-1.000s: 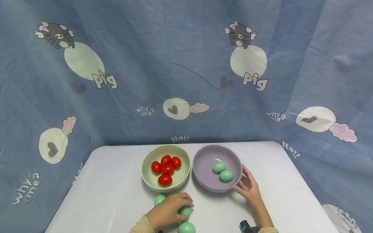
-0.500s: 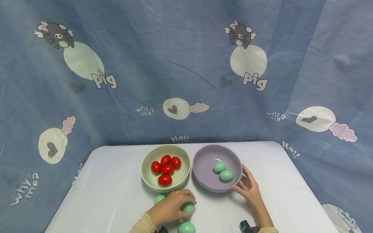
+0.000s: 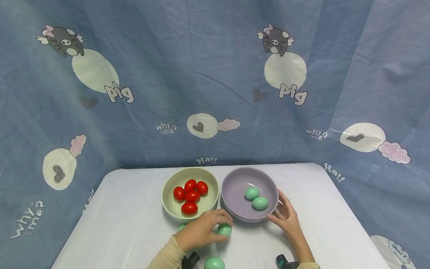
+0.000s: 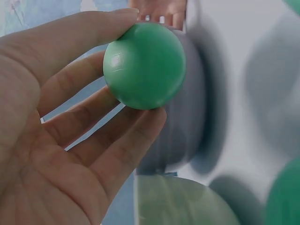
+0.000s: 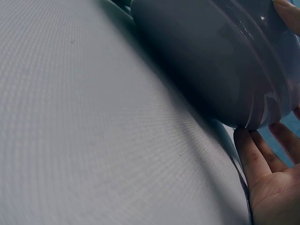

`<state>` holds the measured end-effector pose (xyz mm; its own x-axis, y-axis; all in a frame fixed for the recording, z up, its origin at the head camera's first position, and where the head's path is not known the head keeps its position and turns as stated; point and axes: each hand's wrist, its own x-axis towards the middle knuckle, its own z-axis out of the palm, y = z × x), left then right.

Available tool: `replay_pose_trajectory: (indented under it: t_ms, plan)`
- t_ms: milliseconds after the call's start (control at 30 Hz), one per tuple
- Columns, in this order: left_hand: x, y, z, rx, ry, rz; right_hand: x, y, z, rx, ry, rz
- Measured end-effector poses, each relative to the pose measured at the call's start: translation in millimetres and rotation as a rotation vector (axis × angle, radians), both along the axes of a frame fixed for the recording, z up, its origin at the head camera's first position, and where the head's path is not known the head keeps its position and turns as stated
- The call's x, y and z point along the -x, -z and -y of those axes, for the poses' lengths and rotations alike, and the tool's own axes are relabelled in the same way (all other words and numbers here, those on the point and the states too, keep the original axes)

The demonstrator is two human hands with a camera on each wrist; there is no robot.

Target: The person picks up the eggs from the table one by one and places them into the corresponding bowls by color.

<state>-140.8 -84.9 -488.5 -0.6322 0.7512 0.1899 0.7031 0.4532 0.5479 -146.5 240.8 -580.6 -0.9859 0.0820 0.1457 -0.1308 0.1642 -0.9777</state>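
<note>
My left hand point(image 3: 205, 228) pinches a green egg point(image 3: 224, 229) between thumb and fingertips, just in front of the purple bowl point(image 3: 233, 186). In the left wrist view the egg point(image 4: 144, 65) overlaps the bowl's side, with the palm facing the camera. My right hand point(image 3: 288, 218) holds the purple bowl by its right side, thumb near the rim and fingers spread along the outer wall point(image 5: 253, 112). Two green eggs point(image 3: 260, 203) lie inside that bowl. On the table, another green egg point(image 3: 214, 263) sits at the front edge of view, and one more point(image 3: 181, 226) is mostly hidden by my left hand.
Left of the purple bowl, close beside it, stands a light green bowl point(image 3: 209, 203) with several red eggs point(image 3: 192, 196) in it. A white cloth covers the table point(image 3: 134, 216). Behind it hangs a blue printed curtain point(image 3: 215, 82).
My left hand has carried the green egg up and to the right, away from the eggs on the table and closer to the purple bowl. My right hand stays on the bowl.
</note>
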Motion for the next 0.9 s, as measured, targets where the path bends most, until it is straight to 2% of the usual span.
replay_pose_trajectory:
  t_ms: [167,567,700,900]
  plan:
    - [10.7,-11.8,-7.7,0.002,-0.001,0.032,0.3,0.3,-1.0,-0.003,0.002,0.005]
    - [38.7,-36.0,-25.1,-0.041,-0.01,0.053,-0.2,-1.3,-0.4,0.007,-0.004,0.0]
    - [50.1,-39.7,-29.3,-0.056,-0.025,0.07,-0.4,-1.5,0.3,0.012,0.0,-0.007]
    - [68.0,-41.1,-35.8,-0.063,-0.016,0.058,-0.1,-1.1,1.0,0.017,-0.001,-0.007]
